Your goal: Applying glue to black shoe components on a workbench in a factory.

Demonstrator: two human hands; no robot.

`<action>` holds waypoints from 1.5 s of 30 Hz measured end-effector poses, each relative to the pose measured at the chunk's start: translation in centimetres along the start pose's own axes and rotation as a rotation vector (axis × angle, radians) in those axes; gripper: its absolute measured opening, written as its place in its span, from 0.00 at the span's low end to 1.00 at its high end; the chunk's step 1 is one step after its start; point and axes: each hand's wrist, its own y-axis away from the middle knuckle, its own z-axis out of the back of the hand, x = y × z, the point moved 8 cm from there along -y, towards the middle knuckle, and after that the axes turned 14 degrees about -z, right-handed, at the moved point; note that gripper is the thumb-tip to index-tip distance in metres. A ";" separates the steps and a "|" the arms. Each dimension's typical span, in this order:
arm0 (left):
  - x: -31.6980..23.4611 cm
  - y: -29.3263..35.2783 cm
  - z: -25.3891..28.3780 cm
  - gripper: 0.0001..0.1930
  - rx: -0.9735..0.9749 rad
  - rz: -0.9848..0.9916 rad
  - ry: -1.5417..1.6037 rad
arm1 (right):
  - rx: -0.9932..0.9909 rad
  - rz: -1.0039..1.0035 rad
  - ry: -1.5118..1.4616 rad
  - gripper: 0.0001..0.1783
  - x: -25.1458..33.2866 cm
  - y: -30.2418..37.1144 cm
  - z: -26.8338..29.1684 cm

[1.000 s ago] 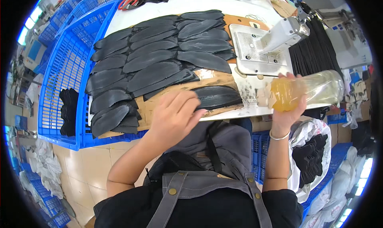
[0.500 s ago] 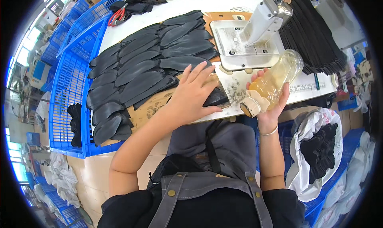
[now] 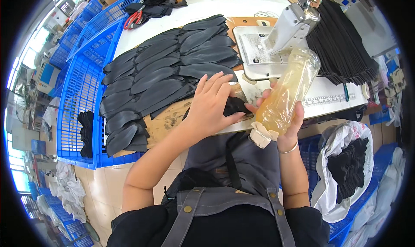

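Note:
My right hand (image 3: 287, 126) is wrapped round a clear plastic bottle (image 3: 288, 93) of yellowish, glue-like liquid. The bottle tilts neck-down, and its mouth is wrapped in beige material (image 3: 261, 135). My left hand (image 3: 209, 106), fingers apart, rests over the near table edge beside a small black piece (image 3: 236, 106). That piece looks bent upward between the left thumb and the right fingertips; the left palm hides part of it. Rows of overlapping black leaf-shaped pieces (image 3: 158, 78) lie left of my left hand, partly on brown cardboard (image 3: 166, 119).
A white machine arm on a metal plate (image 3: 255, 59) stands beyond the bottle. Stacked black strips (image 3: 339, 44) lie at right. Blue crates (image 3: 97, 154) line the left side, near red-handled pliers (image 3: 135, 19). A white sack (image 3: 322, 191) of black pieces sits low at right.
The bottle has tipped further neck-down and come slightly nearer and left, its liquid now spread along it. The black piece beside my left hand has bent upward. The right fingertips have come closer to it.

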 end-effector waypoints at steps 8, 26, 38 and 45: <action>1.6 1.7 1.5 0.11 -0.206 0.129 0.134 | -0.038 -0.059 -0.017 0.40 -1.2 -0.3 0.3; 14.5 5.5 19.1 0.10 -0.520 0.307 -0.493 | -0.022 -0.078 -0.036 0.38 -1.2 -0.5 -0.1; 17.2 0.5 9.1 0.21 0.313 0.181 -0.400 | 0.000 -0.080 -0.063 0.37 -1.0 -0.3 -0.1; 10.0 0.7 14.2 0.20 0.100 0.025 -0.784 | 0.026 -0.098 -0.074 0.37 -1.3 -0.4 -0.1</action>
